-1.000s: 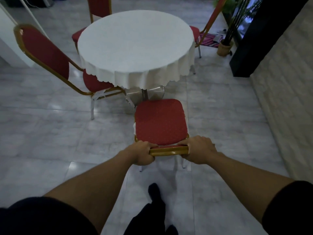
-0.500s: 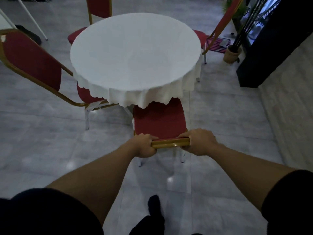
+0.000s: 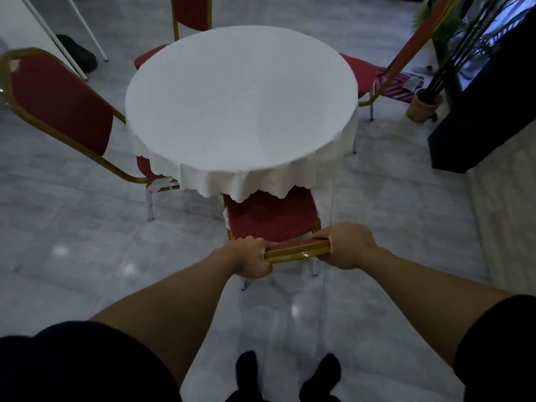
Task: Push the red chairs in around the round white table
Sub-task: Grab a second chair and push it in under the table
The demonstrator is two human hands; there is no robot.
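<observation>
Floor: pale grey glossy tiles [image 3: 72, 256], with small bright spots of reflected light.
Right wall: light rough blocks [image 3: 504, 227], beside a large black panel [image 3: 478, 111].
Plant: dark stems and green leaves in a woven pot [image 3: 424, 107] on the floor.
Rug: pink striped mat [image 3: 401, 88] near the pot.
Far left: white slanted poles [image 3: 84, 24], a dark object behind them.
Light: dim, bluish.
</observation>
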